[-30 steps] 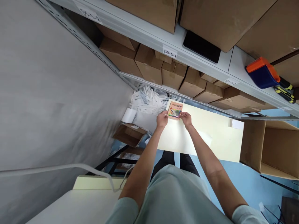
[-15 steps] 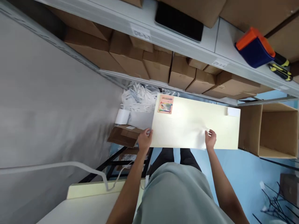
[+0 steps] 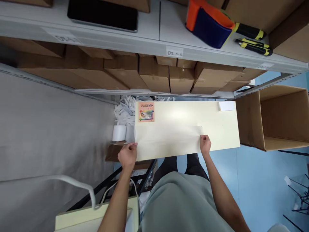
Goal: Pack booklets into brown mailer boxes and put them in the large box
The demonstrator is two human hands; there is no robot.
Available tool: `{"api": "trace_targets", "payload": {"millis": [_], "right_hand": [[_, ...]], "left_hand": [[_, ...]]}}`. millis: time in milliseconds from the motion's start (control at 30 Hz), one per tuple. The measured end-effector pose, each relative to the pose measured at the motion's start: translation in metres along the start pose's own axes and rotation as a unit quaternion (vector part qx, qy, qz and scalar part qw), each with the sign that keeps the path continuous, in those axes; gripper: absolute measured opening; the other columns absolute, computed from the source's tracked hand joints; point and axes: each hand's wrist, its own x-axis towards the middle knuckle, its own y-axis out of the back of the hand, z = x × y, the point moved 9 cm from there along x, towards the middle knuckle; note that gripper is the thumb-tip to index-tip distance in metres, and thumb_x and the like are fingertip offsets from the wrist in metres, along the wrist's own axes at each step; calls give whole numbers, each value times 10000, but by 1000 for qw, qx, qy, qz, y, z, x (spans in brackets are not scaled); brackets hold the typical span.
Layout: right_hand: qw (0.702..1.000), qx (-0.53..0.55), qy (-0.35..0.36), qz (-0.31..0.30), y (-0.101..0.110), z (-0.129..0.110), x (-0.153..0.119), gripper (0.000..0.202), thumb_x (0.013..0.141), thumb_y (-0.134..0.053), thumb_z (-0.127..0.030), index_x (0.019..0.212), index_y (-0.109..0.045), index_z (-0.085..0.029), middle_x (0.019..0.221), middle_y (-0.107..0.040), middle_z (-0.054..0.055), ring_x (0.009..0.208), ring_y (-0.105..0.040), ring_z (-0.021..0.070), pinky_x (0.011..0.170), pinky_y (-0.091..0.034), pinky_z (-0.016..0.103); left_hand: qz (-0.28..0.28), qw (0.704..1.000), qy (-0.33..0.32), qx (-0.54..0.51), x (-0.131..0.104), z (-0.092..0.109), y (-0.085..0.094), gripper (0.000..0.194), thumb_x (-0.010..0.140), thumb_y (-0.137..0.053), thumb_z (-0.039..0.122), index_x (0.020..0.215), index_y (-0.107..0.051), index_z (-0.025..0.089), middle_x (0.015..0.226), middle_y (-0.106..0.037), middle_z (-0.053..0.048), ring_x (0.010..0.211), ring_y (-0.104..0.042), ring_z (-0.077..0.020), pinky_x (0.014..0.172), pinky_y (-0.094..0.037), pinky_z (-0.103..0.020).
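Observation:
A thin, pale sheet [image 3: 169, 138] lies stretched across the cream tabletop [image 3: 222, 129], nearly the same colour as it; whether it is paper or plastic film I cannot tell. My left hand [image 3: 127, 155] pinches its left end at the table's left edge. At the other end, my right hand [image 3: 205, 144] is closed on the sheet's right edge. Behind the sheet, at the table's far left corner, lies a pink card [image 3: 146, 112] with a rainbow-framed picture. A small white box or stack of cards [image 3: 226, 106] sits at the far right corner.
Above the table's back edge runs a metal shelf [image 3: 145, 35] with cardboard boxes [image 3: 154, 75], a black phone [image 3: 102, 16], an orange-and-blue tape dispenser [image 3: 210, 24] and cutter knives [image 3: 254, 46]. An open carton [image 3: 263, 119] stands right. White rolls [image 3: 119, 133] and paper strips [image 3: 125, 109] are left.
The sheet, bunched near my right hand before, is now spread flat between both hands. My left hand has moved left and my right slightly left. The view has turned, shifting the shelf leftward.

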Motion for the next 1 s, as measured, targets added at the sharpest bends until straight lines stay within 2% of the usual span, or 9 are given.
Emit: {"api": "trace_targets", "payload": {"millis": [167, 300, 433, 567, 667, 733, 833, 933, 1000], "right_hand": [[998, 48, 30, 13, 72, 2, 42, 641, 941, -497, -820, 956, -686, -207, 853, -768, 107, 804, -710, 259, 772, -564, 377], [998, 50, 22, 14, 130, 29, 84, 682, 903, -549, -872, 963, -697, -210, 772, -744, 73, 727, -726, 254, 720, -553, 366], [999, 28, 3, 16, 167, 65, 116, 675, 897, -561, -865, 971, -713, -211, 739, -726, 51, 671, -719, 242, 717, -548, 364], [1000, 11, -10, 10, 177, 96, 138, 679, 875, -564, -859, 954, -716, -202, 771, -739, 71, 678, -720, 244, 730, -545, 369], [1000, 4, -17, 11, 176, 111, 152, 676, 870, -558, -845, 953, -721, -194, 796, -754, 93, 715, -719, 258, 759, -541, 385], [1000, -12, -18, 19, 175, 117, 160, 679, 866, -545, -836, 952, -731, -189, 819, -769, 112, 751, -714, 268, 775, -535, 393], [998, -47, -13, 26, 172, 118, 167, 650, 874, -531, -797, 941, -744, -186, 872, -788, 141, 806, -703, 283, 791, -519, 397], [996, -82, -4, 32, 168, 115, 169, 585, 915, -511, -727, 952, -741, -190, 897, -781, 145, 820, -691, 290, 791, -502, 399], [992, -112, 17, 55, 169, 109, 168, 560, 950, -484, -677, 1009, -737, -182, 953, -765, 154, 825, -683, 294, 803, -500, 415]], "left_hand": [[24, 998, -42, -36, -50, 53, 8, 309, 924, -629, 430, 997, -829, 205, 1045, -840, -102, 882, -758, -288, 911, -592, -413], [28, 995, -65, -69, -93, 101, 0, 326, 921, -640, 504, 977, -816, 236, 997, -835, -79, 870, -762, -294, 920, -613, -436], [2, 993, -81, -88, -118, 142, -31, 298, 930, -639, 492, 978, -797, 244, 1020, -835, -75, 887, -763, -280, 924, -624, -416], [-28, 993, -84, -73, -125, 167, -77, 300, 950, -624, 450, 1025, -785, 208, 1045, -826, -103, 917, -770, -276, 966, -614, -411], [-55, 992, -100, -47, -126, 175, -110, 357, 970, -618, 445, 1150, -769, 175, 1074, -811, -127, 988, -768, -300, 1001, -604, -439], [-47, 992, -115, -33, -123, 175, -120, 409, 1000, -592, 445, 1249, -738, 155, 1113, -789, -147, 1045, -756, -313, 1038, -596, -467], [34, 991, -128, -18, -112, 164, -111, 465, 1038, -559, 452, 1355, -678, 134, 1295, -719, -205, 1280, -680, -352, 1181, -519, -541], [115, 986, -116, -19, -93, 144, -94, 554, 1064, -531, 467, 1473, -588, 97, 1557, -548, -287, 1557, -468, -399, 1301, -375, -619], [137, 985, -103, -25, -78, 131, -89, 618, 1075, -511, 477, 1532, -529, 61, 1673, -408, -333, 1657, -314, -429, 1337, -290, -655]]}}
